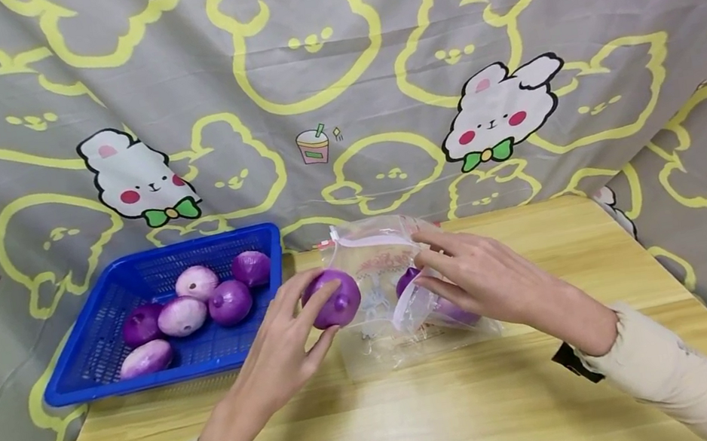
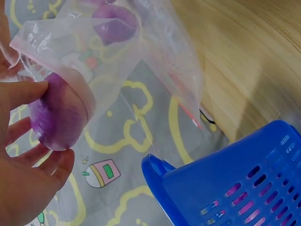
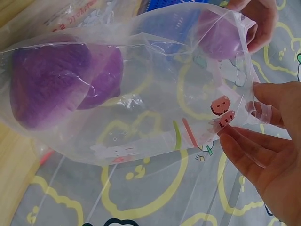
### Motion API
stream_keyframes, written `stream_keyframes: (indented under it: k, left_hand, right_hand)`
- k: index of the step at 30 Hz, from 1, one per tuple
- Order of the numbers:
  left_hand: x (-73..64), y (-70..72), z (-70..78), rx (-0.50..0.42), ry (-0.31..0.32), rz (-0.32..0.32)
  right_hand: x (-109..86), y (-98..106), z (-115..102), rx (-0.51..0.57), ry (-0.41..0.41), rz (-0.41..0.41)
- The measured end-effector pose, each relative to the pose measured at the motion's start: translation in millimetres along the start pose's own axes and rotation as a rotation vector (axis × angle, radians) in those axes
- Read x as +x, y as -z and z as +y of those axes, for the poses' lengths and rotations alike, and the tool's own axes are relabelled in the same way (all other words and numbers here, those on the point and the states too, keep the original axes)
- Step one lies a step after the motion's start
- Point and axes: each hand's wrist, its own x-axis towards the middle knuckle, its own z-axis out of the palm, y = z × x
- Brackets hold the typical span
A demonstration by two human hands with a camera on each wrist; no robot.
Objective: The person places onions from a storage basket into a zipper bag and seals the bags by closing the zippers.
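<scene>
1. Red onion (image 1: 346, 305): round, glossy purple, small nub; held at the mouth of a printed clear zip bag (image 1: 373, 286).
2. Left hand (image 1: 276, 346) grips it between thumb and fingers.
3. Right hand (image 1: 494, 272) pinches the bag's rim.

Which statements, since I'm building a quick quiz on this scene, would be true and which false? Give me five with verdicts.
1. The left hand holds an onion. True.
2. The right hand holds the edge of a clear plastic bag. True.
3. The bag is empty. False: at least two onions are inside it.
4. Six onions show in the blue basket. True.
5. The basket stands to the right of the bag, from the person's side. False: it stands to the left.
</scene>
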Motion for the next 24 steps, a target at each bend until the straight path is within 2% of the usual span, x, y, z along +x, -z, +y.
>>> stream_keyframes:
  k: [9,24]
  left_hand:
    - [-4.3,-2.1,-0.8,0.027,0.018,-0.054]
    - [-14.7,2.5,-3.2,0.052,0.055,-0.093]
  right_hand:
    - [-1.2,-2.2,1.5,0.018,-0.002,0.01]
    - [-4.9,-2.9,4.9,0.026,-0.016,0.037]
